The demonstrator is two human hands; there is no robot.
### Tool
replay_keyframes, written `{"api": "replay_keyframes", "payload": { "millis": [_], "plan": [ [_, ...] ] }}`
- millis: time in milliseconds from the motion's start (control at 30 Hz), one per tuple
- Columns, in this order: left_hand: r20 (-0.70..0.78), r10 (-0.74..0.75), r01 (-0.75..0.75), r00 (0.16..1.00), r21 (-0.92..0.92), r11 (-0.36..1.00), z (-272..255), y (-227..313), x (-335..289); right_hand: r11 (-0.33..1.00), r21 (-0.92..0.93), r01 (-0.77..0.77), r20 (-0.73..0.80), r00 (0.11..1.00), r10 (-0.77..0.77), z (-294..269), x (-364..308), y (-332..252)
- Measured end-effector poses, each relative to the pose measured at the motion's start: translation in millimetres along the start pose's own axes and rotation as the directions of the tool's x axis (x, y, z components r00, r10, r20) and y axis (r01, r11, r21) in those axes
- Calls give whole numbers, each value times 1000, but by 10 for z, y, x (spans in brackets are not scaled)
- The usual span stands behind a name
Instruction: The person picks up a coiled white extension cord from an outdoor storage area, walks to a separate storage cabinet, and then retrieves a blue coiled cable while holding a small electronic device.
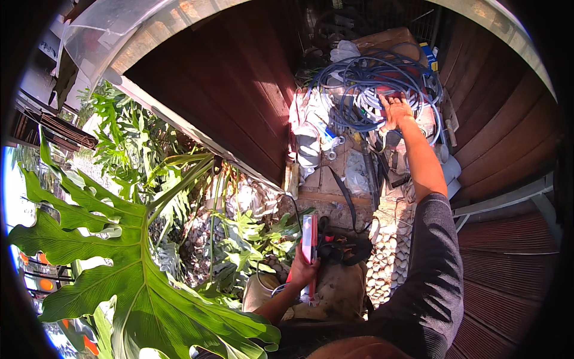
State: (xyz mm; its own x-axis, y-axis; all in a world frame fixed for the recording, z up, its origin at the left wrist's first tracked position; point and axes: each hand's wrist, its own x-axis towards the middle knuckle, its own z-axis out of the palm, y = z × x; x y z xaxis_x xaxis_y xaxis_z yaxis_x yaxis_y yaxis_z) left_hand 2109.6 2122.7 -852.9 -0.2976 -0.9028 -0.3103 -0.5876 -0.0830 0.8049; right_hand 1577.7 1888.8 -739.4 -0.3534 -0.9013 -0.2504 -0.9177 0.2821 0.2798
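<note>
My left hand (304, 270), low in the middle, is closed around a long, narrow, red-and-white flat thing (309, 230) that stands up past my fingers; its exact kind does not show. My right arm is stretched far forward. At its end my right hand (396, 112) lies with fingers spread on a loose tangle of blue hose or cable (353, 81), near some paler grey coils. Something red (390, 90) shows just beyond the fingertips, partly covered by the loops. I cannot see what lies under the palm.
A brown cardboard box (382, 40) sits behind the coils. Dark wooden panels (239, 78) stand on both sides. White cloth (306, 143), a clear plastic bag (357, 173) and a black strap (344, 191) lie nearer. Large green leaves (140, 263) fill the left.
</note>
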Motion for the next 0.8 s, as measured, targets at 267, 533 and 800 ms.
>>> {"api": "replay_keyframes", "payload": {
  "millis": [267, 533, 800],
  "plan": [
    [44, -91, 88, 995, 49, 995, -34, 141, -12, 989, -122, 82, -175, 979, -102, 399, 283, -179],
    [-45, 18, -15, 999, 66, 998, -46, 56, -64, 998, 35, 55, 58, 997, -57, -124, -119, -642],
    [-20, 23, -22, 1000, 69, 997, -26, -24, -35, 928, 351, 130, 90, 981, -171, -225, -1163, -1053]
  ]
}}
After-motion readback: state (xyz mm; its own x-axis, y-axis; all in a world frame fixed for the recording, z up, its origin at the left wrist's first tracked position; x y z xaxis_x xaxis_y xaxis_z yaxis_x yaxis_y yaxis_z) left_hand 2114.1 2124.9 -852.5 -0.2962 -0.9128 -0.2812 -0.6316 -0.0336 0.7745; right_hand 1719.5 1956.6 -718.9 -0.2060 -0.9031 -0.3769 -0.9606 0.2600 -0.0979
